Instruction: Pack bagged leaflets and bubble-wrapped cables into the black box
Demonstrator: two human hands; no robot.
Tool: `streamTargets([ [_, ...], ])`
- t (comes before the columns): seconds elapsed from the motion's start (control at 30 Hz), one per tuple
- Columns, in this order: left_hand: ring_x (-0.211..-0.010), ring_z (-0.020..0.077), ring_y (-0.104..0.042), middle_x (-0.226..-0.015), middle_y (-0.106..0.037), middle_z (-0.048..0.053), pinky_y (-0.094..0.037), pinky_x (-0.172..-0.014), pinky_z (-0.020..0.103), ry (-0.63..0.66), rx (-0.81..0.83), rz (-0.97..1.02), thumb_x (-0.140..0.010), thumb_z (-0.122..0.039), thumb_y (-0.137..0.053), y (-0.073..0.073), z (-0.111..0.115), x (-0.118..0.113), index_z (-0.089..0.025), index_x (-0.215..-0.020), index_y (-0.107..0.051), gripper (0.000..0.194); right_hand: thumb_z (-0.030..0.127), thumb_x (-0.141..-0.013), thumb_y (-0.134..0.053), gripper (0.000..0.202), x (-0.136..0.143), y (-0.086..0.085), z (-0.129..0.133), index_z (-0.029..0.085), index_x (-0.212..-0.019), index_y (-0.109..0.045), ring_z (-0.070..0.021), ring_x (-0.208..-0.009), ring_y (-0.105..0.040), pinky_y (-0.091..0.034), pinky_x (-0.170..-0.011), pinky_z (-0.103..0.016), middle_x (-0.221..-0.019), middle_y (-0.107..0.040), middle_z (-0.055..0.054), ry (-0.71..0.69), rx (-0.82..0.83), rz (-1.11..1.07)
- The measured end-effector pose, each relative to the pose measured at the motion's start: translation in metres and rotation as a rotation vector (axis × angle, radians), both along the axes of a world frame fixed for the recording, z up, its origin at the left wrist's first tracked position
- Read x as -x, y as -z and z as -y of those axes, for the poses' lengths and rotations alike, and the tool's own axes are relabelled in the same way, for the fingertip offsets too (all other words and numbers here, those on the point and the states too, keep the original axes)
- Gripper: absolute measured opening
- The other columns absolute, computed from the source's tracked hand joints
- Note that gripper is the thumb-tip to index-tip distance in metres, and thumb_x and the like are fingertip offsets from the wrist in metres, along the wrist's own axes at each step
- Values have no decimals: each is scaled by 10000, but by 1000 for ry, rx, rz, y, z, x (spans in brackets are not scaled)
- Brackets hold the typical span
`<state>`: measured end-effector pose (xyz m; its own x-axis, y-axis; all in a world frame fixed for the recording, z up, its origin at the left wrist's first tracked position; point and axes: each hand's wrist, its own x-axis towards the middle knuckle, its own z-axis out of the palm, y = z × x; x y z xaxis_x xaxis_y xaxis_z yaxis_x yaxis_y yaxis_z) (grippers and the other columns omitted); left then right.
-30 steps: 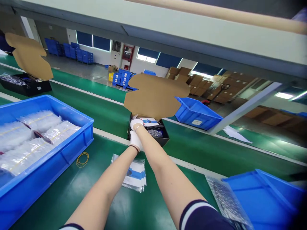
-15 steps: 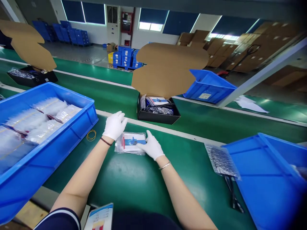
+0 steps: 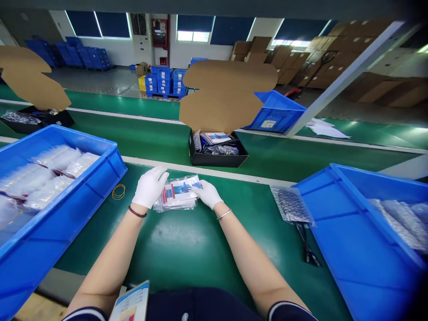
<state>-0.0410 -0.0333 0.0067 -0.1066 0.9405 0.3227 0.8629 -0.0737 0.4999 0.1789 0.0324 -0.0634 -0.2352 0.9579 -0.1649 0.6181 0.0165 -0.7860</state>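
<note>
A small stack of printed booklets in clear plastic bags (image 3: pixel 175 203) lies on the green work surface between my white-gloved hands. The top bagged booklet (image 3: pixel 183 187) is tilted, its right side raised off the stack. My right hand (image 3: pixel 207 194) pinches that booklet at its right edge between thumb and fingers. At the stack's left end rests my left hand (image 3: pixel 150 186), its fingers stretched out and the thumb a little apart. It is beside the bags; whether it touches them is hard to see. Just beyond sits an open black box (image 3: pixel 219 159) holding a booklet, cables and bubble-wrapped items.
A blue bin (image 3: pixel 83 207) of bundled plastic bags stands at left, with yellow rubber bands (image 3: pixel 118 191) beside it. On the right are a bubble-wrapped item with black cable (image 3: pixel 290 205) and another blue bin (image 3: pixel 329 223). A second black box (image 3: pixel 63 119) stands far left.
My right hand has taken hold of the top bagged booklet and raised its right side. My left hand has come closer in at the stack's left end. The camera view has shifted right.
</note>
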Motion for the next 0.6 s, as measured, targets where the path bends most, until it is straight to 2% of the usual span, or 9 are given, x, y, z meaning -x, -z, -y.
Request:
streamTargets([
  [0.07, -1230, 222, -538, -1276, -625, 38, -394, -1089, 348, 62, 54, 69, -918, -328, -474, 5, 4, -11, -217, -1126, -688, 319, 384, -881, -472, 242, -2, -3, 4, 161, -886, -565, -164, -689, -601, -464, -609, -259, -746, -640, -36, 13, -19, -80],
  [0.13, -1196, 217, -565, -1241, -647, 13, -433, -1051, 326, 173, 167, 235, -877, -352, -518, 10, 4, -27, -244, -1093, -705, 305, 387, -937, -366, 291, -4, -10, 13, 156, -961, -542, -137, -609, -591, -462, -546, -234, -708, -633, -16, 8, -38, -139],
  [0.23, -1095, 215, -622, -1135, -699, 4, -475, -994, 312, 256, 216, 459, -837, -349, -527, 7, -4, -52, -235, -1033, -725, 301, 430, -965, -332, 348, -22, -22, 19, 177, -956, -571, -128, -590, -604, -495, -577, -239, -704, -653, -5, -23, -87, -127],
  [0.33, -1026, 229, -643, -1069, -720, 3, -496, -955, 329, 252, 136, 514, -832, -385, -525, -12, -13, -64, -236, -993, -738, 305, 402, -875, -554, 214, -82, -38, 19, 211, -910, -643, -180, -842, -651, -508, -816, -307, -878, -698, -34, 16, -198, 31],
  [0.37, -1005, 232, -648, -1058, -723, -2, -503, -943, 333, 249, 113, 508, -832, -406, -528, -21, -15, -64, -248, -990, -740, 308, 325, -800, -653, 169, -110, -43, 21, 220, -932, -661, -218, -990, -625, -467, -921, -346, -999, -693, -55, 64, -252, 113],
  [0.4, -1000, 236, -649, -1055, -723, -9, -508, -935, 335, 240, 91, 497, -831, -424, -530, -29, -17, -62, -260, -991, -741, 312, 225, -718, -713, 258, -140, -47, 24, 222, -973, -672, -268, -1129, -562, -404, -1004, -394, -1124, -664, -86, 139, -310, 215],
  [0.43, -1011, 240, -646, -1059, -721, -15, -512, -928, 336, 226, 70, 483, -829, -438, -529, -36, -17, -60, -272, -992, -741, 315, 113, -671, -702, 346, -170, -50, 28, 205, -1003, -676, -315, -1235, -478, -336, -1056, -443, -1226, -616, -129, 210, -346, 287],
  [0.5, -1059, 253, -631, -1079, -715, -24, -516, -921, 340, 188, 35, 447, -828, -455, -521, -43, -17, -55, -294, -993, -741, 319, -4, -667, -601, 404, -222, -50, 37, 165, -1026, -679, -370, -1326, -356, -265, -1072, -506, -1319, -540, -197, 349, -392, 405],
  [0.6, -1041, 274, -639, -1094, -710, -13, -525, -898, 376, 129, 37, 372, -841, -462, -487, -35, -17, -53, -306, -1026, -733, 345, -30, -738, -477, 387, -264, -44, 50, 155, -997, -697, -332, -1242, -461, -323, -1018, -468, -1231, -600, -198, 457, -417, 514],
])
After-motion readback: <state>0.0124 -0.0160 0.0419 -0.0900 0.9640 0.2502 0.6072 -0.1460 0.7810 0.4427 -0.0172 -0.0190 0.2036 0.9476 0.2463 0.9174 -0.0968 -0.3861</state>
